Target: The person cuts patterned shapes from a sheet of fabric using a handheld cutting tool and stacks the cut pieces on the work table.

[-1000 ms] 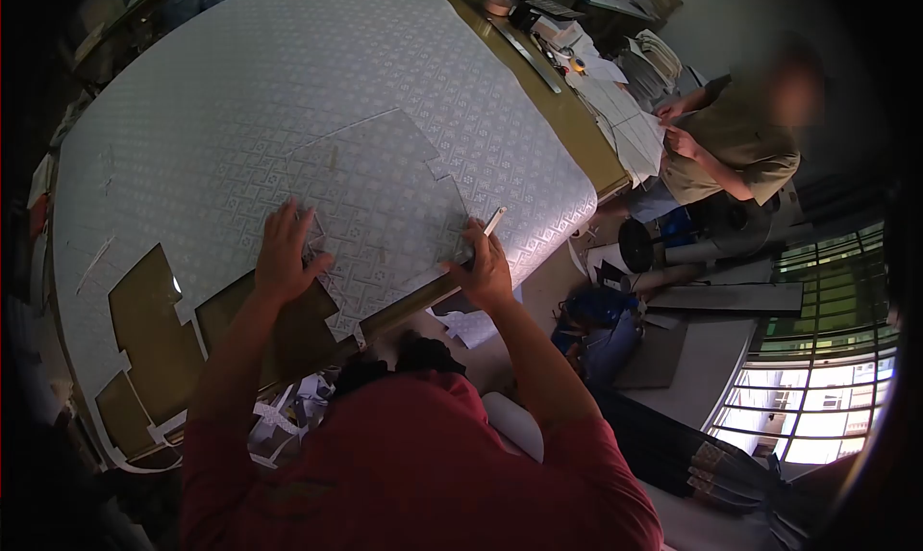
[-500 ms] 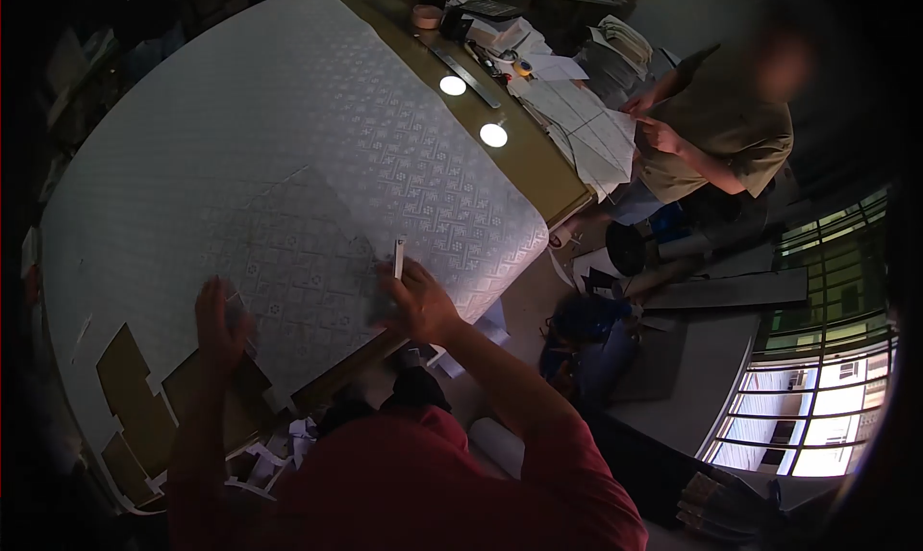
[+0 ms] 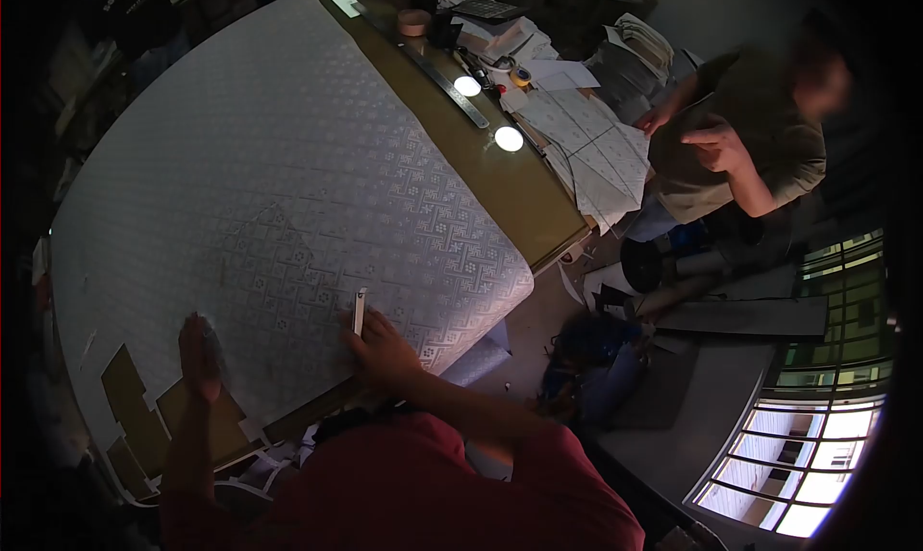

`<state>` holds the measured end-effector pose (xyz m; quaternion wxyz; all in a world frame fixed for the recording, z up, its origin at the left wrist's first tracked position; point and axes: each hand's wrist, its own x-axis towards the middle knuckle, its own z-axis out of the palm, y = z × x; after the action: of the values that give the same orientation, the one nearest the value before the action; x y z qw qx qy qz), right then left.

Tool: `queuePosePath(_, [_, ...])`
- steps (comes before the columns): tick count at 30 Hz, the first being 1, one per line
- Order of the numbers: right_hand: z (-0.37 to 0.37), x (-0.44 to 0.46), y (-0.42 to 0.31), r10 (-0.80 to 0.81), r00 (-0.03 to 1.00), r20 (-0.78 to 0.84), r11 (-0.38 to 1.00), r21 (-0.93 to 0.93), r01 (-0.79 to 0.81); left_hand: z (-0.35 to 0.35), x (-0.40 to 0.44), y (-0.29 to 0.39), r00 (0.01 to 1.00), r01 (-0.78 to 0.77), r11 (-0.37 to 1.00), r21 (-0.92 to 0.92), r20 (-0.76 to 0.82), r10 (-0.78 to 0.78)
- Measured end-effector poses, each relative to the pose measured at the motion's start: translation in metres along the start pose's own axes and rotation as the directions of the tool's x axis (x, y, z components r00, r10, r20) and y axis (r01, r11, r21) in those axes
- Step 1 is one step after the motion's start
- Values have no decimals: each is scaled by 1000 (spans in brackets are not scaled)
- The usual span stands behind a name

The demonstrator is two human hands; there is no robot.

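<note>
The right hand (image 3: 382, 347), fingers clamped on a slim tool (image 3: 360, 313), is lower centre, the left hand (image 3: 199, 357), fingers straight and together, lower left, and the patterned sheet (image 3: 288, 157) spans centre-left, its edge exposing bench (image 3: 535, 203) upper centre.

Window: Daylight pours through a barred window (image 3: 784, 464) at lower right, a pale building visible outside; its upper panes (image 3: 836, 296) glow green.
Light: Two round white reflections (image 3: 467, 87) shine on the olive-brown tabletop (image 3: 524, 190) in an otherwise dim workroom.
Floor: Greyish floor (image 3: 529, 335) shows beside the table.
Edges: Deep shadow swallows the room's corners.
</note>
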<state>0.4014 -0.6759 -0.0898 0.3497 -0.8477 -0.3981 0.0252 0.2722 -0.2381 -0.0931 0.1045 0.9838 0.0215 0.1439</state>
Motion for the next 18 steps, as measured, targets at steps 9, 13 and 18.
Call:
queuePosePath(9, [-4,1,0,-51,999,0,998,21,51,-9,9,18,1000,-8,1000,14,-11,9])
queuePosePath(13, [-8,2,-2,-60,998,-18,996,72,61,-15,3,15,999,21,1000,-1,-37,-21])
queuePosePath(18, [-10,5,-4,-46,998,-52,998,34,48,-18,7,24,997,72,997,17,9,-72])
